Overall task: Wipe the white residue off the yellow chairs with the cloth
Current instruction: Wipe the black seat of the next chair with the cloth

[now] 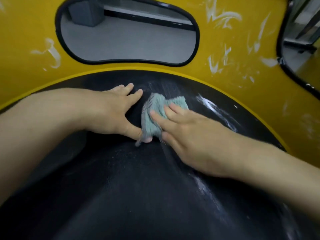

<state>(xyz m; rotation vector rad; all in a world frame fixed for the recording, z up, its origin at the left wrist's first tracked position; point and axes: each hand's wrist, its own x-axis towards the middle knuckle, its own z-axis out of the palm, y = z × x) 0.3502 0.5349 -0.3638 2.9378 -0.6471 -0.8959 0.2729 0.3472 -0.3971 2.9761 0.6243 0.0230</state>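
A yellow chair (31, 28) fills the view, its back streaked with white residue (223, 18) on the right and a smaller smear (52, 52) on the left. Its black seat pad (121, 187) carries white streaks (213, 106) at the right. A teal ribbed cloth (154, 111) lies crumpled on the pad near the back. My right hand (183, 132) presses on the cloth with straight fingers. My left hand (119, 111) rests flat on the pad just left of the cloth, its thumb touching the cloth's lower edge.
An oval cut-out (128, 37) in the chair back shows grey floor and a dark bin behind. At the right edge another black-rimmed opening (301, 37) shows floor and furniture legs. More faint residue (204, 186) runs down the pad under my right forearm.
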